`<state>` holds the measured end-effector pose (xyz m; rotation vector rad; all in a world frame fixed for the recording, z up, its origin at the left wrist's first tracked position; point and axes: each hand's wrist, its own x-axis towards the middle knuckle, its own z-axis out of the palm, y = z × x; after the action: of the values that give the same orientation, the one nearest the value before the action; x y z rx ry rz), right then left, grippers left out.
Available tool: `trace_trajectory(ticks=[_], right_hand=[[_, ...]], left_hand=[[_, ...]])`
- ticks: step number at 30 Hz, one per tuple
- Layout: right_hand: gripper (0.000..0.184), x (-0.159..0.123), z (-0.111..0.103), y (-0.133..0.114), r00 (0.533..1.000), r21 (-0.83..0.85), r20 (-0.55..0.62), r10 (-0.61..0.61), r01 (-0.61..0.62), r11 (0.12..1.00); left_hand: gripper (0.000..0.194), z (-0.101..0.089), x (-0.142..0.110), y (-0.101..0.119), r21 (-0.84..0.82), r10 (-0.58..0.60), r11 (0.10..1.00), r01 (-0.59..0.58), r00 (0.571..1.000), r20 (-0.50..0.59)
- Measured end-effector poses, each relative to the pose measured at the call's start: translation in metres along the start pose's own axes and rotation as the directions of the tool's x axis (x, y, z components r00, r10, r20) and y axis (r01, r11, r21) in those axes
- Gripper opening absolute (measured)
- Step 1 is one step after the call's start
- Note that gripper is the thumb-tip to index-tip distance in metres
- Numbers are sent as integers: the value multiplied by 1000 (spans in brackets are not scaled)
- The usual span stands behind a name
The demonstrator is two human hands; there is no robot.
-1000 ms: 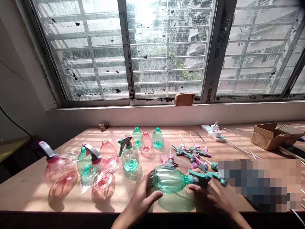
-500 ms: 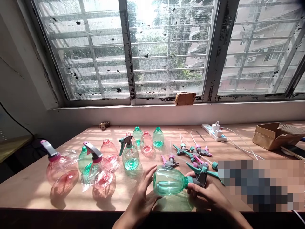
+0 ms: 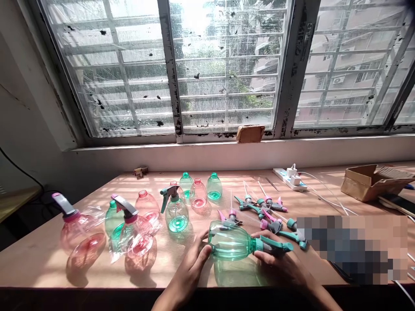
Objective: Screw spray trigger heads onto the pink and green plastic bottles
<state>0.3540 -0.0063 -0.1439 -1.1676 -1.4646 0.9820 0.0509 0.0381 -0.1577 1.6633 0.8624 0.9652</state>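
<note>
A clear green spray bottle (image 3: 231,242) lies sideways in the air over the table's front edge, held between both hands. My left hand (image 3: 195,258) grips its base, thumb in front and fingers behind. Around the neck and the teal-and-grey trigger head (image 3: 270,246) my right hand (image 3: 280,263) is closed; some of its fingers are hidden behind the head. Just beyond lie several loose trigger heads (image 3: 259,207), pink or teal with grey, with thin tubes. Left of my hands a green bottle with a trigger head (image 3: 177,214) stands upright.
Pink spray bottles (image 3: 81,233) with plastic wrap stand at the left. Headless pink and green bottles (image 3: 214,186) stand further back. A white power strip (image 3: 289,179) with cables and an open cardboard box (image 3: 359,185) are at the right, behind a blurred-out patch.
The trigger head has turned about the bottle's axis, so its teal lever now faces me. My left thumb has moved up onto the base. The view has shifted slightly.
</note>
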Motion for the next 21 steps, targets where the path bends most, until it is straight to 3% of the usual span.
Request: trace_trajectory(ticks=[3, 7, 9, 11, 16, 19, 21], right_hand=[[15, -3, 1, -5, 998, 47, 28, 50, -51, 998], [33, -10, 7, 1, 992, 191, -63, 110, -96, 977], [51, -11, 9, 6, 991, 258, -66, 119, -99, 961], [56, -10, 10, 10, 989, 274, -57, 133, -113, 955], [47, -4, 6, 6, 990, 119, -67, 128, -119, 986], [37, -2, 3, -1, 998, -23, 19, 64, -64, 998], [33, -3, 2, -3, 997, -31, 58, 56, -54, 998]], left_hand=[[76, -2, 0, -2, -124, 24, 992, -20, 999, 30], [79, -6, -4, -4, -229, 21, 974, 3, 995, 102], [79, -7, -6, -5, -234, 14, 972, 16, 992, 123], [83, -9, -7, -5, -228, 23, 974, 8, 991, 131], [83, -7, -8, 4, -102, -28, 994, 37, 996, 88], [90, -6, -7, 11, -46, -71, 996, 73, 996, 51], [93, -5, -7, 13, -57, -78, 995, 82, 995, 60]])
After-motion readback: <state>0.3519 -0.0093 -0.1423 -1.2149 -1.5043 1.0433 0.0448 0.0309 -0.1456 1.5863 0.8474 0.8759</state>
